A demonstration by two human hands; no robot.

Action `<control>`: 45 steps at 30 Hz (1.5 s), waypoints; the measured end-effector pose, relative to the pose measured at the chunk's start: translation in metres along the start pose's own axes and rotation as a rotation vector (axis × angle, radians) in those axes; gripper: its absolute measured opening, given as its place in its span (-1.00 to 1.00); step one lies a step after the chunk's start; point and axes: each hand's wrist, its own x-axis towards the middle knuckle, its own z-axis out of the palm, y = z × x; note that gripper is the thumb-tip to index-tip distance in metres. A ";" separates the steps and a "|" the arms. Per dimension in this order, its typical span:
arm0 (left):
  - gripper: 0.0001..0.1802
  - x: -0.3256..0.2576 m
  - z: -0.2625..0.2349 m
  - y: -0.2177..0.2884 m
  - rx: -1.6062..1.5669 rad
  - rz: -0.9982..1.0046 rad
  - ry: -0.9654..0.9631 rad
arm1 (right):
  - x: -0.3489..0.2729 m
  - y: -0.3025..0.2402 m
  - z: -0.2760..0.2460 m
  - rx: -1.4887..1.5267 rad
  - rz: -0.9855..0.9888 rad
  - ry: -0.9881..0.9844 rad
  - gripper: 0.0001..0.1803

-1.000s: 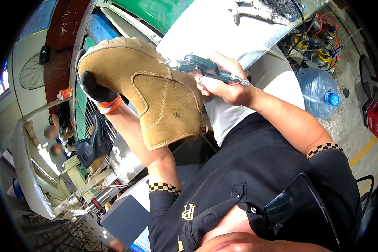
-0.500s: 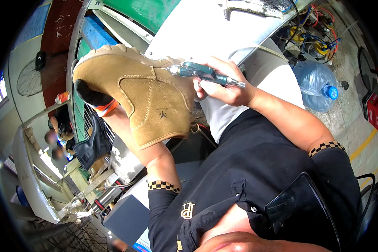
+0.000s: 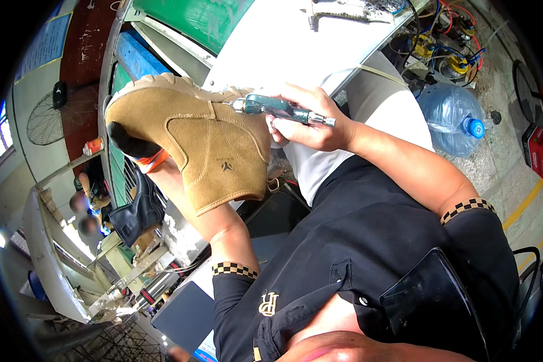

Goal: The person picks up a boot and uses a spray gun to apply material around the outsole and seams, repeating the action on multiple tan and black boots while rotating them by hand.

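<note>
Tan suede makes up the one boot (image 3: 205, 151) in hand, an ankle boot with a pale ridged sole, lying across the upper left of the frame with its opening toward the lower centre. Counted in the head view: one tan boot, one teal-bodied hand tool (image 3: 280, 110) with a metal tip, one large blue water bottle (image 3: 449, 117) at the upper right, one dark boot (image 3: 136, 211) down at the left, one white table (image 3: 295, 54) along the top, and two hands.

The left hand (image 3: 140, 151) wears a black glove with an orange cuff; it shows at the boot's toe end, and how its fingers sit I cannot tell. Its bare forearm runs under the boot. The right hand (image 3: 311, 117) sits just right of the boot's heel, fingers curled tight round the tool, whose front end touches the boot's upper edge near the sole. The boot lies between the two hands, in front of the table edge.

Against the picture from half a second ago, the boot has tipped a little flatter and sits slightly lower in the frame. The right hand has kept its grip on the tool at the same heel edge, and the bottle is unmoved.
</note>
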 end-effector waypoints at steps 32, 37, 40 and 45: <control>-0.27 -0.015 0.007 0.042 0.493 0.318 0.331 | -0.009 -0.203 -0.250 -1.541 -0.436 0.781 -0.34; -0.37 -0.005 0.005 0.037 0.658 0.391 0.419 | 0.001 -0.240 -0.332 -1.366 -0.385 1.611 -0.42; -0.22 0.011 0.029 0.040 0.535 0.350 0.302 | 0.005 -0.267 -0.438 -1.730 -0.420 1.675 -0.47; -0.25 -0.004 0.047 0.051 0.619 0.342 0.353 | 0.038 -0.293 -0.404 -1.472 -0.423 1.517 -0.54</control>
